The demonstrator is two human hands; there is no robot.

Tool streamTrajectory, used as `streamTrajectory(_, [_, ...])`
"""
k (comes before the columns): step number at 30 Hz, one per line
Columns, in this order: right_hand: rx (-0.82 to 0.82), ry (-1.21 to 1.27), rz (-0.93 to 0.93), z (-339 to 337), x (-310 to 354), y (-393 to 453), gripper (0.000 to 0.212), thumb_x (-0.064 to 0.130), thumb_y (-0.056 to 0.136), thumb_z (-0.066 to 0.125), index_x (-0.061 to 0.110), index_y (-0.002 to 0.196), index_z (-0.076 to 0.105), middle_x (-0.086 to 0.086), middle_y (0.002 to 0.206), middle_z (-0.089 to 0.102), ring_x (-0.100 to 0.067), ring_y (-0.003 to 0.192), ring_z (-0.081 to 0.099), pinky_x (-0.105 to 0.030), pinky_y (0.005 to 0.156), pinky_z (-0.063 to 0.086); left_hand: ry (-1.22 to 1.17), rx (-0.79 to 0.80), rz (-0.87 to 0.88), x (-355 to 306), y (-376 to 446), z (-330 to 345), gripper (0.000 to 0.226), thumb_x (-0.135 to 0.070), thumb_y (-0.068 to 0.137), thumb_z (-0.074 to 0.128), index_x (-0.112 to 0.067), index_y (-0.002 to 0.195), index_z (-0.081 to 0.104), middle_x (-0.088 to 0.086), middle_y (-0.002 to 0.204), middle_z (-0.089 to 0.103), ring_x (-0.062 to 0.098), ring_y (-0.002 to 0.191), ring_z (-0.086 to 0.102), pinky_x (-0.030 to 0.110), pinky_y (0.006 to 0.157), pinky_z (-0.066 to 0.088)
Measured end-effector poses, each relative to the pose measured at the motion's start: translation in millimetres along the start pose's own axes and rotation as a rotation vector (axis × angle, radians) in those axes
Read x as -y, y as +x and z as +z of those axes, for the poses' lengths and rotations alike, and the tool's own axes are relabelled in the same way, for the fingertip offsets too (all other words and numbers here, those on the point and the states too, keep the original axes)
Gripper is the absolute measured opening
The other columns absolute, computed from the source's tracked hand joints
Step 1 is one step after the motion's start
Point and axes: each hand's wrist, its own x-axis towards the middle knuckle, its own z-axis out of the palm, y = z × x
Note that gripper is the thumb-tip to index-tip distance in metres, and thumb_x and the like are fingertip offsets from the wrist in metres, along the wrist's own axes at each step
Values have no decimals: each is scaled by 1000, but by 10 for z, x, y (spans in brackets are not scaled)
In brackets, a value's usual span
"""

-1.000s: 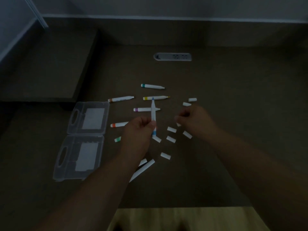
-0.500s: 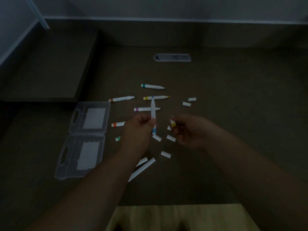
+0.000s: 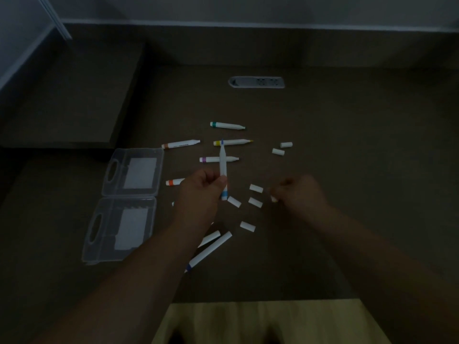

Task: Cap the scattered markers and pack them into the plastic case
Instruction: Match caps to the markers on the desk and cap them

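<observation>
Capping has barely begun, by my reading: nothing lies in the case (image 3: pixel 129 204), which sits fully open, both clear halves flat on the desk (image 3: pixel 347 170), left of the marker scatter.

Left hand (image 3: pixel 198 192), just right of the case, pinches a blue marker (image 3: pixel 223 167) upright, uncapped tip pointing away. Right hand (image 3: pixel 301 194), further right, has its fingers curled around a small white cap (image 3: pixel 273 199); hand is blurred, so exact hold is hard to read. Cap and marker are apart, not yet joined.

Right of the case and beyond the hands, uncapped markers lie on the desk: green (image 3: pixel 227 125), brown-orange (image 3: pixel 180 144), yellow (image 3: pixel 233 142), purple (image 3: pixel 218 159); an orange one (image 3: pixel 174 182) is partly hidden by the left hand. Two more (image 3: pixel 211 252) lie nearer the person, partly under the left forearm.

Loose caps: four (image 3: pixel 255 188) between the hands, two (image 3: pixel 282 148) further back right.

Markers are slim white barrels, each with a colour band at the tail; caps are short white tubes. Left to do, I judge: cap nearly all, then pack.
</observation>
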Motion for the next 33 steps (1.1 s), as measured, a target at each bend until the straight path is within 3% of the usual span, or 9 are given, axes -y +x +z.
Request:
streamTrajectory(2, [-25,-201,-51,64,-144,34,6,25,91,67,21,87,66,0,85,64,-11,77,62,-29,69,53,2,8,-20,28,-9,-21,10,-20,97,56,-28,93,60,-7,91,62,5,82,60,20,68,47])
streamTrajectory(4, [-40,-383,-70,134,-255,52,12,31,92,64,22,100,68,2,90,63,-11,83,62,-34,80,55,14,11,-36,59,-12,-36,9,-20,97,55,-24,100,62,-7,92,63,5,83,59,20,69,47])
streamTrajectory(8, [-19,-560,-112,165,-293,4,22,33,95,58,20,110,67,1,96,63,-13,90,60,-31,81,51,18,-2,-56,120,-19,-40,10,-20,97,55,-29,96,59,-9,91,62,6,84,59,21,69,49])
streamTrajectory(11, [-52,-600,-153,185,-301,12,23,33,96,57,19,111,67,0,96,62,-14,90,59,-30,81,49,22,-11,-65,158,-11,-31,11,-21,97,55,-26,104,61,-9,91,63,5,81,59,19,64,46])
streamTrajectory(17, [-40,-614,-164,173,-286,37,25,37,94,58,21,112,67,3,92,59,-12,87,59,-28,76,48,16,-8,-70,172,16,-37,13,-20,97,55,-25,108,61,-9,93,62,5,85,59,21,69,48])
streamTrajectory(22, [-94,-509,-166,99,-236,98,22,36,92,62,20,106,68,0,96,65,-14,88,63,-38,84,56,60,-3,-67,152,44,-42,10,-23,97,55,-28,105,60,-9,92,61,7,84,59,20,64,46])
streamTrajectory(27, [-214,-422,-244,-81,-53,390,23,22,96,58,17,117,66,-5,111,66,-17,97,64,-35,87,54,38,15,-76,72,111,-29,8,-22,97,55,-28,99,60,-8,92,62,6,83,59,21,66,47])
streamTrajectory(30, [-298,-510,-343,-127,38,682,27,22,95,57,16,120,66,-10,122,61,-23,107,60,-40,95,51,18,18,-56,23,144,-16,11,-20,97,56,-31,92,58,-8,93,61,5,86,58,20,70,47])
streamTrajectory(33, [-272,-658,-372,-140,126,932,33,26,95,59,16,126,61,-11,129,54,-25,113,56,-38,96,47,-4,19,-40,-21,181,3,15,-19,96,56,-32,89,58,-7,93,62,5,88,59,23,77,49])
